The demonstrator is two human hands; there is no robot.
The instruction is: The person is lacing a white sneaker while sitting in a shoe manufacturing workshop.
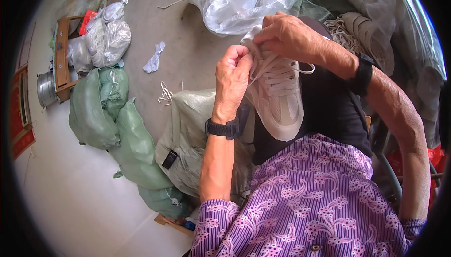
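A pale beige-white sneaker point(280, 113) rests on my dark-trousered lap, its toe toward me. White shoelaces point(276, 76) criss-cross its front, and a loose loop sticks out on the right. My left hand point(232, 76) is closed in a pinch at the left edge of the shoe's opening. From the right, my right hand point(292, 36) reaches over the collar, fingers pinched together near the tongue and upper laces. Whether a lace end lies between the fingertips is too small to tell. Both wrists wear black bands.
A clear plastic bag point(246, 3) lies beyond the shoe. More pale shoes point(369, 34) and a bundle of laces point(345, 34) sit at the right, beside plastic wrapping. Green sacks point(136, 139) line the left wall, and a pale sack point(188, 116) stands by my left arm.
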